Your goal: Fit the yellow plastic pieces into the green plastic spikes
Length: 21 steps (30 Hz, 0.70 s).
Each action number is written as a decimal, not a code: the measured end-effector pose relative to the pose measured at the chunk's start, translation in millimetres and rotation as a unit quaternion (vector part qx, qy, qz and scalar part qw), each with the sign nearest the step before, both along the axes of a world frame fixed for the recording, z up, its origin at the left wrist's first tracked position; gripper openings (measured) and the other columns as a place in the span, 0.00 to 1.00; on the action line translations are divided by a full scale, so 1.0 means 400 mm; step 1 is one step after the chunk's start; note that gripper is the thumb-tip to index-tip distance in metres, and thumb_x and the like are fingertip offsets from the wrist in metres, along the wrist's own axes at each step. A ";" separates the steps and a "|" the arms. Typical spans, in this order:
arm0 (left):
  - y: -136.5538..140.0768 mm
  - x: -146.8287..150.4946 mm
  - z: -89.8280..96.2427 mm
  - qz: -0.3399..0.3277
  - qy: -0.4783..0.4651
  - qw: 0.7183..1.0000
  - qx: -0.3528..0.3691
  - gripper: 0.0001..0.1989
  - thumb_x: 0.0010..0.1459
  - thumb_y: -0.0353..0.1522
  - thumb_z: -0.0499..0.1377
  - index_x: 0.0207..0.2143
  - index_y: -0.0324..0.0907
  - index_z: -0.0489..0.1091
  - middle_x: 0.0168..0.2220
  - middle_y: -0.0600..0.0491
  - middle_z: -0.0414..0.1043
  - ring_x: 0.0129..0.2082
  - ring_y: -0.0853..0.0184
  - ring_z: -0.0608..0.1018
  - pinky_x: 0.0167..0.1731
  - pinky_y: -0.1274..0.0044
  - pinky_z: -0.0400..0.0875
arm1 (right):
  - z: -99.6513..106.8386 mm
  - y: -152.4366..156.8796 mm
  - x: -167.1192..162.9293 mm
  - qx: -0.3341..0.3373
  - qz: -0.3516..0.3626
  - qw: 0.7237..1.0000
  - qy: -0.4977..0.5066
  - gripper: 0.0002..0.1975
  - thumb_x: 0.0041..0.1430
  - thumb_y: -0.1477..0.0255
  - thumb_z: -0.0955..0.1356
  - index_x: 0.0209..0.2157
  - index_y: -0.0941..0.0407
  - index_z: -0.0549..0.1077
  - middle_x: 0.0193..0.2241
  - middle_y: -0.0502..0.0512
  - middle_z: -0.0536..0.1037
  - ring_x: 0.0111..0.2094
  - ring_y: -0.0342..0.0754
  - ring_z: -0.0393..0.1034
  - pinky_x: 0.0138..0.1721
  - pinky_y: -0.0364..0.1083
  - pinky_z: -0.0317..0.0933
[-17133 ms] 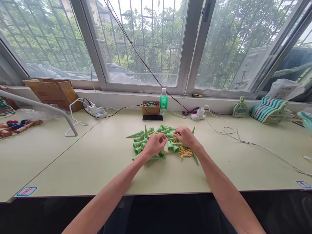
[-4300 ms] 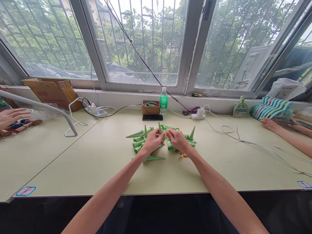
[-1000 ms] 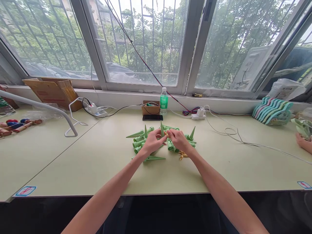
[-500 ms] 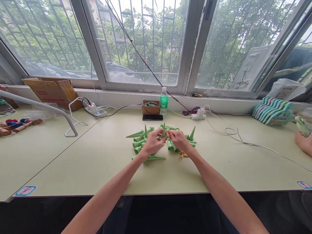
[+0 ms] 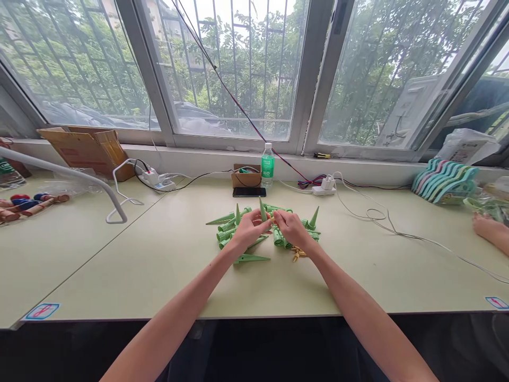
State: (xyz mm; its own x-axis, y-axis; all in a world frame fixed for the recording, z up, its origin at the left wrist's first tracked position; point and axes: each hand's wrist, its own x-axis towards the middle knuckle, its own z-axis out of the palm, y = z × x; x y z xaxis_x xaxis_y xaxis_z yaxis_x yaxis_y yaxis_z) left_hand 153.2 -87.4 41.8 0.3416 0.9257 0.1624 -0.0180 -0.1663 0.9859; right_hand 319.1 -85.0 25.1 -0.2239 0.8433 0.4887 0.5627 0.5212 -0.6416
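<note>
My left hand (image 5: 249,227) is closed around a green plastic watering spike (image 5: 262,208), whose point sticks up and leans slightly left. Close against it, my right hand (image 5: 291,227) pinches a small yellow piece (image 5: 272,219) at the spike's side; the fingers hide most of it. Around both hands lie several more green spikes (image 5: 253,258), some flat and a few standing point up. Below my right wrist is a little pile of yellow pieces (image 5: 296,253).
Behind the spikes are a black phone (image 5: 249,192), a small cardboard box (image 5: 246,179) and a bottle (image 5: 268,165). White cables (image 5: 392,228) run across the right side near a stack of hangers (image 5: 443,183). Another person's hand (image 5: 489,228) is at the far right.
The spike in my left hand has shifted slightly left and tilted left. My right hand stays nearly in place. The other person's hand at the right has moved a little inward.
</note>
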 end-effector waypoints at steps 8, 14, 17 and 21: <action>-0.002 0.000 0.000 -0.012 0.008 1.000 0.006 0.19 0.47 0.41 0.68 0.36 0.38 0.71 0.36 0.48 0.72 0.35 0.65 0.76 0.32 0.71 0.80 | 0.005 -0.006 -0.002 -0.008 0.017 1.000 -0.004 0.21 0.70 0.61 0.54 0.23 0.54 0.56 0.19 0.47 0.63 0.22 0.42 0.52 0.26 0.43 0.47; -0.003 0.004 -0.001 -0.011 0.044 0.995 0.086 0.15 0.51 0.41 0.64 0.37 0.40 0.72 0.36 0.50 0.70 0.35 0.66 0.74 0.29 0.74 0.79 | 0.009 -0.009 -0.001 -0.008 0.012 1.000 -0.016 0.21 0.69 0.61 0.54 0.23 0.54 0.56 0.19 0.47 0.63 0.22 0.42 0.52 0.26 0.43 0.46; -0.004 0.005 -0.005 -0.003 0.061 0.990 0.129 0.13 0.53 0.40 0.62 0.36 0.40 0.71 0.35 0.50 0.70 0.34 0.67 0.74 0.28 0.77 0.78 | 0.008 -0.006 -0.001 -0.007 0.007 1.000 -0.022 0.22 0.69 0.61 0.53 0.22 0.55 0.56 0.18 0.48 0.62 0.22 0.43 0.52 0.26 0.44 0.46; -0.003 0.005 -0.010 0.012 0.075 0.984 0.161 0.09 0.54 0.38 0.60 0.33 0.40 0.70 0.34 0.51 0.70 0.35 0.67 0.73 0.28 0.78 0.78 | 0.008 -0.005 -0.002 -0.010 0.000 1.000 -0.022 0.23 0.69 0.60 0.53 0.21 0.54 0.56 0.17 0.48 0.60 0.21 0.43 0.50 0.25 0.44 0.45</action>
State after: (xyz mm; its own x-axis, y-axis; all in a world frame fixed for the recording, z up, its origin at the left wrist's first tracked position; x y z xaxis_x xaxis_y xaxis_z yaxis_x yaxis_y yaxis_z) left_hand 155.1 -88.5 37.9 0.3631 0.8422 0.3985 0.1317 -0.4698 0.8729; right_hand 318.5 -87.1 28.1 -0.2453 0.8530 0.4606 0.5906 0.5083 -0.6268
